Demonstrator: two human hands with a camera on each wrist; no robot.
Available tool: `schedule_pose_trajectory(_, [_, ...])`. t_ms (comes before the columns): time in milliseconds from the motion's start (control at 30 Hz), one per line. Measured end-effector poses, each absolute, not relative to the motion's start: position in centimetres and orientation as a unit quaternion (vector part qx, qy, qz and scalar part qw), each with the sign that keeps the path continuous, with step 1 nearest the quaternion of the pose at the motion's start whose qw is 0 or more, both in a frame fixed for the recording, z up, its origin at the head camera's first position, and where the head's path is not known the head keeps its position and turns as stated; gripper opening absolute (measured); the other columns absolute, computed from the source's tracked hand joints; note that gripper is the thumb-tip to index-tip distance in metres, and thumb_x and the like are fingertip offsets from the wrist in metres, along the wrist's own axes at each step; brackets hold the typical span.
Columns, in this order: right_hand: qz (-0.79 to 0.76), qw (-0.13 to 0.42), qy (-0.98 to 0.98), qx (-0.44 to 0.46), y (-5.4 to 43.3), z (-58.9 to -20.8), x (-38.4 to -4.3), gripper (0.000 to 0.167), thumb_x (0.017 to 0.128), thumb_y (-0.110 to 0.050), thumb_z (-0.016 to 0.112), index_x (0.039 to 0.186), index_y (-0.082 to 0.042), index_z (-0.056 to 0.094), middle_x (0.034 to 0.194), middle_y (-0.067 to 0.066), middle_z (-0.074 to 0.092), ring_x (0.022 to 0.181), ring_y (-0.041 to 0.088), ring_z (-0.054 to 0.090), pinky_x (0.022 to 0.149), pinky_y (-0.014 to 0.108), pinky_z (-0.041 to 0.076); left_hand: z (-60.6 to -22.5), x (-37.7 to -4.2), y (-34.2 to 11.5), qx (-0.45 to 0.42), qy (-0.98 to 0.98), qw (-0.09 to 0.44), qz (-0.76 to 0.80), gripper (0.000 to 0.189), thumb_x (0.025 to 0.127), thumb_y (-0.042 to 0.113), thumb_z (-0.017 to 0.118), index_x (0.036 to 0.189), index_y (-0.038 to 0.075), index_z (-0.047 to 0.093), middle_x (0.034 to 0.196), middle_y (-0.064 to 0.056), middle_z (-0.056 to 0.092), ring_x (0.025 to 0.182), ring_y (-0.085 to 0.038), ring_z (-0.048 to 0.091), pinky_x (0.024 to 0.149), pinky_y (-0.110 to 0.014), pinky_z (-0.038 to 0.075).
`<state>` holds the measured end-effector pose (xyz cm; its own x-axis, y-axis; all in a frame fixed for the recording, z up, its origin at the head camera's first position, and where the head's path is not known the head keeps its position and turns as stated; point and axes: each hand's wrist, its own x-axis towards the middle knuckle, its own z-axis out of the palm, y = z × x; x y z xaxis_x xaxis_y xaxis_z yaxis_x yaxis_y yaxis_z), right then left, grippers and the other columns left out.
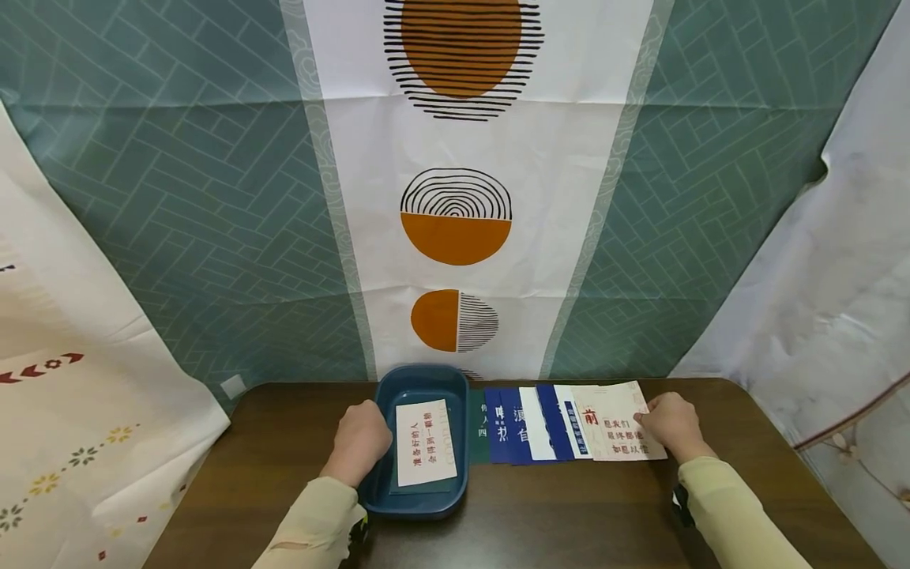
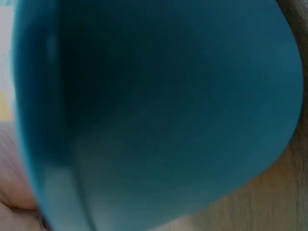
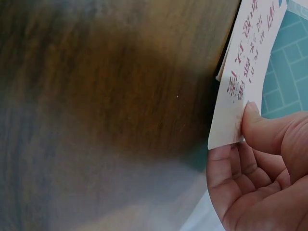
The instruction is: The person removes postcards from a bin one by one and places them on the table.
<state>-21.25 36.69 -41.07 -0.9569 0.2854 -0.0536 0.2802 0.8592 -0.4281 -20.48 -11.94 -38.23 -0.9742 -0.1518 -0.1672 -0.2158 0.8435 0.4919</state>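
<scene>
My left hand point(image 1: 361, 441) grips the left rim of a dark blue plastic tub point(image 1: 421, 506). In the left wrist view the tub's outer wall point(image 2: 183, 106) fills most of the picture, with part of the hand at the lower left. Inside the tub lies a white card with red writing point(image 1: 415, 431), over a dark green card point(image 1: 419, 487). My right hand point(image 1: 671, 425) pinches the right edge of a white card with red characters point(image 1: 614, 442), thumb on top and fingers beneath, as the right wrist view shows. That card ends a row of overlapping cards.
Left of the pinched card, the row runs through blue-and-white cards point(image 1: 508, 435) to a green card point(image 1: 479, 431) beside the tub. Everything stands on a dark brown wooden table point(image 1: 554, 514). A patterned green and white cloth point(image 1: 455, 142) hangs directly behind it.
</scene>
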Motion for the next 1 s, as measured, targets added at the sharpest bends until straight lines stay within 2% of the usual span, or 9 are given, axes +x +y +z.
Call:
schedule_pose_trajectory(200, [0.211, 0.025, -0.965, -0.151, 36.5, -40.9, -21.2, 0.026, 0.079, -0.022, 0.070, 0.084, 0.003, 0.069, 0.084, 0.021, 0.067, 0.073, 0.035, 0.061, 0.061, 0.044, 0.048, -38.0, -20.3, -11.9, -0.098, 0.959, 0.056, 0.261, 0.014, 0.082, 0.003, 0.057, 0.091, -0.008, 0.061, 0.068, -0.014, 0.055, 0.052, -0.023, 0.053, 0.039, -0.028, 0.041])
schedule_pose_trajectory(400, [0.210, 0.040, -0.965, -0.154, 36.3, -41.0, -20.9, 0.028, 0.078, -0.021, 0.070, 0.088, 0.005, 0.068, 0.086, 0.022, 0.066, 0.076, 0.037, 0.060, 0.062, 0.044, 0.047, -37.9, -20.2, -11.7, -0.094, 0.961, 0.053, 0.256, 0.014, 0.081, 0.002, 0.058, 0.090, -0.008, 0.061, 0.067, -0.014, 0.056, 0.052, -0.022, 0.054, 0.040, -0.029, 0.044])
schedule_pose_trajectory(600, [0.215, 0.063, -0.960, -0.166, 35.8, -40.9, -21.0, 0.039, 0.085, -0.023, 0.061, 0.107, 0.009, 0.063, 0.108, 0.030, 0.062, 0.091, 0.048, 0.058, 0.071, 0.052, 0.047, -37.8, -20.1, -11.6, -0.095, 0.961, 0.056, 0.254, 0.015, 0.082, 0.002, 0.058, 0.092, -0.009, 0.061, 0.068, -0.014, 0.056, 0.052, -0.022, 0.054, 0.041, -0.031, 0.045])
schedule_pose_trajectory(733, [0.215, 0.071, -0.961, -0.161, 34.3, -40.4, -21.2, 0.045, 0.091, -0.025, 0.053, 0.118, 0.009, 0.057, 0.117, 0.031, 0.058, 0.099, 0.050, 0.055, 0.077, 0.056, 0.046, -37.8, -20.1, -11.6, -0.094, 0.961, 0.057, 0.252, 0.015, 0.082, 0.001, 0.058, 0.092, -0.009, 0.062, 0.068, -0.014, 0.056, 0.053, -0.022, 0.054, 0.041, -0.030, 0.045])
schedule_pose_trajectory(900, [0.223, 0.112, -0.962, -0.112, 31.0, -39.0, -21.4, 0.047, 0.091, -0.026, 0.054, 0.122, 0.010, 0.054, 0.117, 0.032, 0.058, 0.096, 0.047, 0.059, 0.073, 0.054, 0.049, -37.9, -20.3, -11.6, -0.090, 0.962, 0.057, 0.253, 0.014, 0.082, 0.001, 0.058, 0.091, -0.008, 0.062, 0.067, -0.013, 0.056, 0.052, -0.022, 0.054, 0.040, -0.029, 0.044])
schedule_pose_trajectory(967, [0.226, 0.131, -0.961, -0.089, 29.1, -38.0, -21.5, 0.047, 0.091, -0.027, 0.055, 0.122, 0.008, 0.055, 0.116, 0.031, 0.059, 0.084, 0.041, 0.063, 0.069, 0.050, 0.050, -38.0, -20.3, -11.6, -0.086, 0.962, 0.053, 0.252, 0.013, 0.081, 0.001, 0.058, 0.090, -0.008, 0.062, 0.067, -0.013, 0.056, 0.052, -0.021, 0.054, 0.040, -0.029, 0.044])
schedule_pose_trajectory(1000, [0.232, 0.138, -0.960, -0.077, 28.1, -37.5, -21.6, 0.047, 0.091, -0.028, 0.056, 0.122, 0.008, 0.055, 0.110, 0.030, 0.062, 0.075, 0.036, 0.064, 0.065, 0.047, 0.050, -38.0, -20.4, -11.6, -0.085, 0.963, 0.050, 0.253, 0.013, 0.081, 0.001, 0.058, 0.090, -0.008, 0.062, 0.067, -0.013, 0.056, 0.052, -0.021, 0.055, 0.040, -0.029, 0.044])
